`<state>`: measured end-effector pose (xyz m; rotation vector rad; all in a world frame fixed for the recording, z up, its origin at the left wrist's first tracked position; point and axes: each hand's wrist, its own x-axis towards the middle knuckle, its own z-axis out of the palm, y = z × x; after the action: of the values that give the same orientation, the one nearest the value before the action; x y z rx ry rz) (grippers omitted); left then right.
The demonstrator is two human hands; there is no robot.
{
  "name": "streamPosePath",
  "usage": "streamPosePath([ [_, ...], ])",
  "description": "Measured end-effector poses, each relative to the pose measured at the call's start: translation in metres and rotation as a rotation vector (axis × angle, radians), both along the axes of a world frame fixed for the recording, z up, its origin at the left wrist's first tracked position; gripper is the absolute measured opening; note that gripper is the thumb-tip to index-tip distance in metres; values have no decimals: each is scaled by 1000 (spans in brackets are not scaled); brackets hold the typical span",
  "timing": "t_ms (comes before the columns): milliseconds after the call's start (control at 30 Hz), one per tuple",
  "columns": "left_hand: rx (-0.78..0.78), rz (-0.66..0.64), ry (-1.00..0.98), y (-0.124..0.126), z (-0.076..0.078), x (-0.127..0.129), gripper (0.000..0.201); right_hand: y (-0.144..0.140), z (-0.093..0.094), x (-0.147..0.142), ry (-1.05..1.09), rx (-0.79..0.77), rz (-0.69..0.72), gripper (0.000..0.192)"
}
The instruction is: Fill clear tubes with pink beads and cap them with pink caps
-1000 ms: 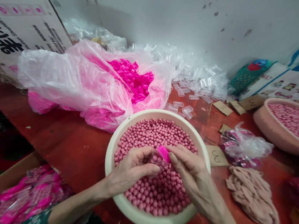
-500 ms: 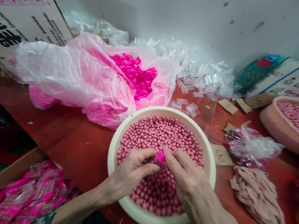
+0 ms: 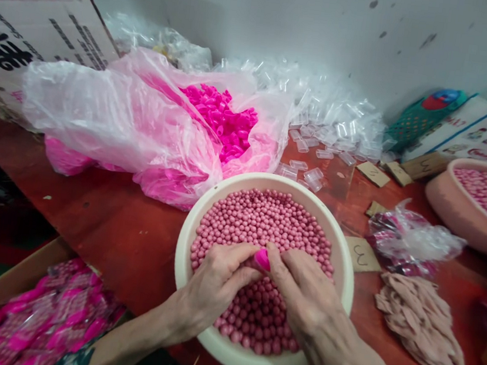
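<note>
Above a cream bowl full of pink beads, my two hands meet at a small bright pink cap. My left hand pinches a small clear plastic container between thumb and fingers, which hide most of it. The cap sits at the container's end. My right hand has its thumb and fingertips closed on the cap. Behind the bowl, a translucent plastic bag lies open with many pink caps inside.
Many clear containers are heaped along the wall. To the right are a crumpled cloth, a knotted plastic bag, marked cardboard pieces and a second bead bowl. A box of filled containers stands lower left.
My fingers have closed in on the pink cap, which has tilted and moved slightly down. Less of the clear container shows between my hands. The view has shifted slightly.
</note>
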<state>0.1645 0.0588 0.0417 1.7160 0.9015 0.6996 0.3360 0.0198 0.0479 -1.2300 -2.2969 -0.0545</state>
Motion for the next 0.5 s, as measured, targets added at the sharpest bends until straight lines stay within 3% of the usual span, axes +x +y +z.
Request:
streamPosePath([
  [200, -312, 55, -251, 1, 6, 0, 9, 10, -2, -9, 311, -59, 39, 40],
  [333, -363, 67, -328, 1, 7, 1, 9, 13, 8, -10, 169, -67, 9, 40],
  [400, -357, 86, -330, 1, 7, 1, 8, 14, 12, -7, 117, -142, 16, 37],
  [500, -433, 93, -343, 2, 7, 0, 10, 15, 14, 1, 238, -298, 57, 31],
])
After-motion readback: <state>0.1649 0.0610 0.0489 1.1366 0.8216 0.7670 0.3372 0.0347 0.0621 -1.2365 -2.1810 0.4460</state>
